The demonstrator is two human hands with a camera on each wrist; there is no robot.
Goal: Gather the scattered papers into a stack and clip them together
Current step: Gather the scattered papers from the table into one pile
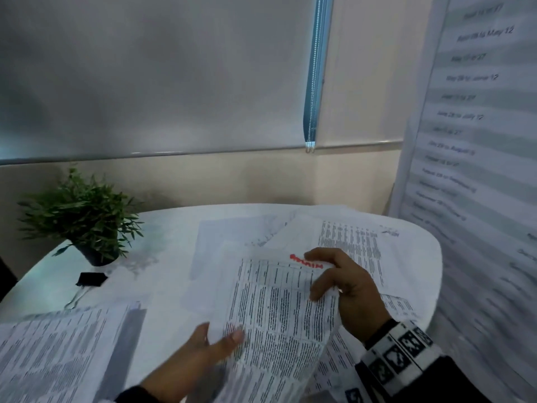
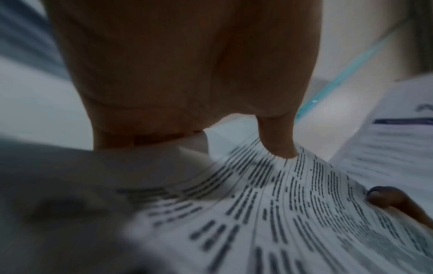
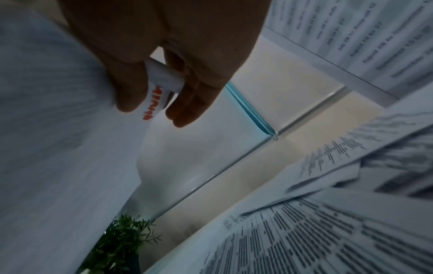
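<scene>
Both hands on one printed sheet [image 1: 276,309], lifted off the surface [image 1: 162,286]. Right hand [image 1: 345,289] pinches its far right edge, thumb on the printed face, fingers behind, just beside the red lettering [image 1: 306,260]. Left hand [image 1: 200,353] grips the near left edge, thumb [image 1: 229,338] on top, fingers under. Sheet bows between them.

Rest of the papers are loose on the surface: a batch [image 1: 357,242] behind and under the right hand, another pile [image 1: 49,353] near left. Black binder clip [image 1: 91,279] lies well left of the held sheet, just beside the potted plant [image 1: 84,216], untouched.

Head view only: clip, left pile, both hands together. Left wrist view: thumb tip [image 2: 279,146] pressing the print, plus a right fingertip [image 2: 384,198] at the sheet's far edge. Right wrist view: sheet edge [image 3: 161,79] curled and pinched between thumb and fingers, red lettering showing there; wall chart [image 3: 374,37] of date ranges behind. Wrist views heavily blurred.
</scene>
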